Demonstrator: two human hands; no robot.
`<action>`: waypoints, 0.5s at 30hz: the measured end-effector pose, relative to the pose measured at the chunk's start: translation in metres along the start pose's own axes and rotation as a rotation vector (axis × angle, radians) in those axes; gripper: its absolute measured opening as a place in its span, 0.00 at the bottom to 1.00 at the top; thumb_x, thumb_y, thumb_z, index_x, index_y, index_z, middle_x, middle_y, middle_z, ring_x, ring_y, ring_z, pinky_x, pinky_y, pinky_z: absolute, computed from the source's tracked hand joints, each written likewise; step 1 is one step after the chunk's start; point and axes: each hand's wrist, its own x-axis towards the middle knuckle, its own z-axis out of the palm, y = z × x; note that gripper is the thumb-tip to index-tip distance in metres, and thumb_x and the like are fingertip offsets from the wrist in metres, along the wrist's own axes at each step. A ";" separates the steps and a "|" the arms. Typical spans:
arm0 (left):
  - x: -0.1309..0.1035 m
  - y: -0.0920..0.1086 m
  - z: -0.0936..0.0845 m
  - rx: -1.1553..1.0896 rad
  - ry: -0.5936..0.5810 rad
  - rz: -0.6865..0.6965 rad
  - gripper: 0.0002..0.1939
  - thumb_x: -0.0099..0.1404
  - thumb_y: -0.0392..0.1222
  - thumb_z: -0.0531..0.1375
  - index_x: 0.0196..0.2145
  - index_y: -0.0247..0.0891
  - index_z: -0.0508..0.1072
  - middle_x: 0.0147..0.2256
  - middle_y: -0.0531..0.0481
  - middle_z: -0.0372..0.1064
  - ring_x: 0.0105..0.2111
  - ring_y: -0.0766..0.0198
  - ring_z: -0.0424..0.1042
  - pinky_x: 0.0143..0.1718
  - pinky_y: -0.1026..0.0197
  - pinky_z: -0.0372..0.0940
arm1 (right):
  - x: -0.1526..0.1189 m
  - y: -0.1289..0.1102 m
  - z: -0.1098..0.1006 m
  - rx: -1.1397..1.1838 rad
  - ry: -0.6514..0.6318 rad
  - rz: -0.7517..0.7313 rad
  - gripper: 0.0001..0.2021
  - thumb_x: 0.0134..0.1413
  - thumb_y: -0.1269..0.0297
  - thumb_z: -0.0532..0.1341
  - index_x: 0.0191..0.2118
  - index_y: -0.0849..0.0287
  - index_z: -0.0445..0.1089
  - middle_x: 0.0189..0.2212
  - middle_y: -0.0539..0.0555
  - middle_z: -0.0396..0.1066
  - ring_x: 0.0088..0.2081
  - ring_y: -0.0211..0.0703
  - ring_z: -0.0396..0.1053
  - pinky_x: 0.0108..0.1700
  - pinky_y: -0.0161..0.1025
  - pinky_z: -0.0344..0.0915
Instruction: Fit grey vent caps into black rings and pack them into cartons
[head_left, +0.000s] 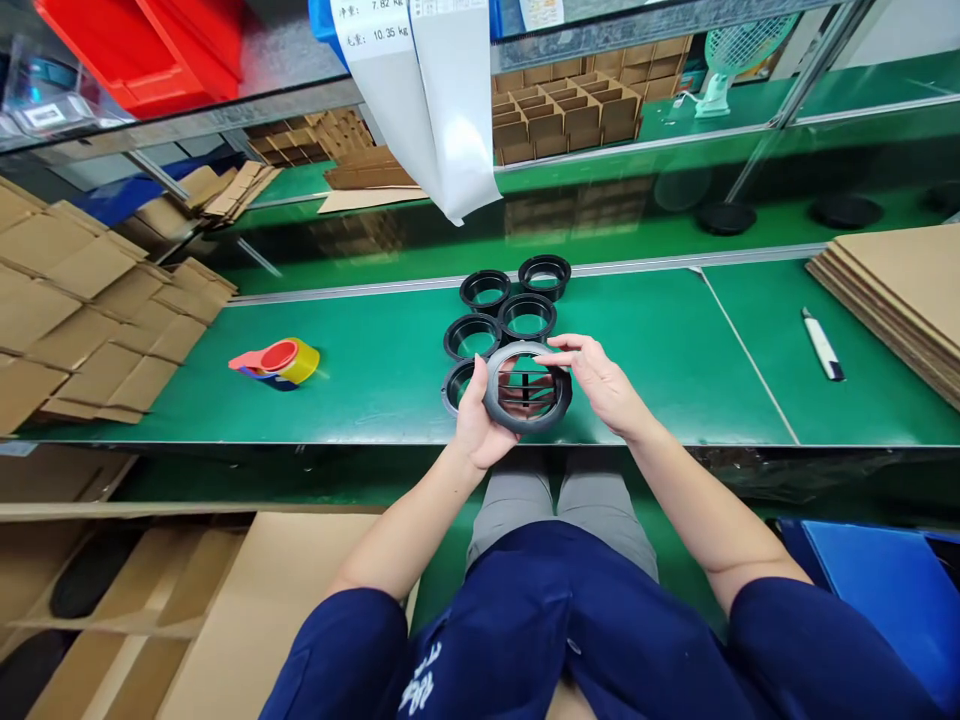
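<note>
My left hand (484, 425) is closed on a round black air vent (564, 392), tilted up over the bench's front edge, with thin crossbars across its opening. The fingers of my right hand (604, 388) are stretched out, their tips touching the vent's upper right rim. Just behind the vent stand several black ring-shaped housings, among them a far right ring (544, 290), a far left ring (485, 305), a middle right ring (528, 330) and a middle left ring (472, 350). Another ring (451, 392) is partly hidden by my left hand.
A tape dispenser with a yellow roll (304, 363) lies left on the green bench (360, 350). A white marker (823, 345) and stacked cardboard sheets (900, 290) are at right. Cardboard dividers (82, 300) stand at left. Paper labels (457, 130) hang from the shelf above.
</note>
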 end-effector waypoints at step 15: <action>0.005 0.003 -0.003 -0.025 0.049 -0.041 0.31 0.73 0.65 0.53 0.60 0.39 0.71 0.57 0.39 0.72 0.60 0.40 0.69 0.64 0.33 0.59 | -0.009 0.008 0.002 -0.159 0.041 -0.103 0.31 0.75 0.42 0.39 0.64 0.47 0.70 0.61 0.58 0.64 0.65 0.54 0.57 0.69 0.58 0.54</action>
